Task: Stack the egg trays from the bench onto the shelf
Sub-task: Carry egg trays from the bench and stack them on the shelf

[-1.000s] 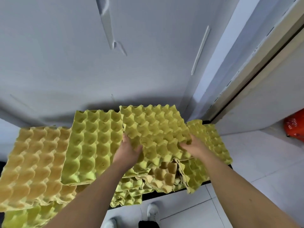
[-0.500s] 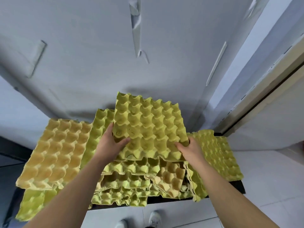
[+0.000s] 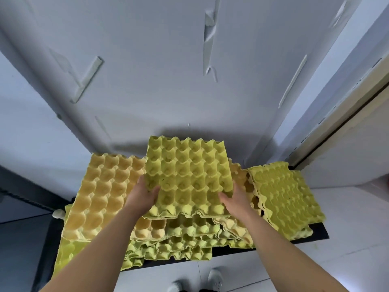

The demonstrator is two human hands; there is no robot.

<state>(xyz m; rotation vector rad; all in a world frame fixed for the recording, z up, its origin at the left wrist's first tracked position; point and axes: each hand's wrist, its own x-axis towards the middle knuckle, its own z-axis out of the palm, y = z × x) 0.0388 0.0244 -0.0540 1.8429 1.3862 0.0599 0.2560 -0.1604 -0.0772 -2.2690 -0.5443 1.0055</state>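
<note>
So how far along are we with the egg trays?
Done: nothing I can confirm; no shelf shows. In hand: left hand and right hand grip a green tray held over the heap. Still to go: the heap, the orange trays on the left and the green stack on the right, all on the bench.
</note>
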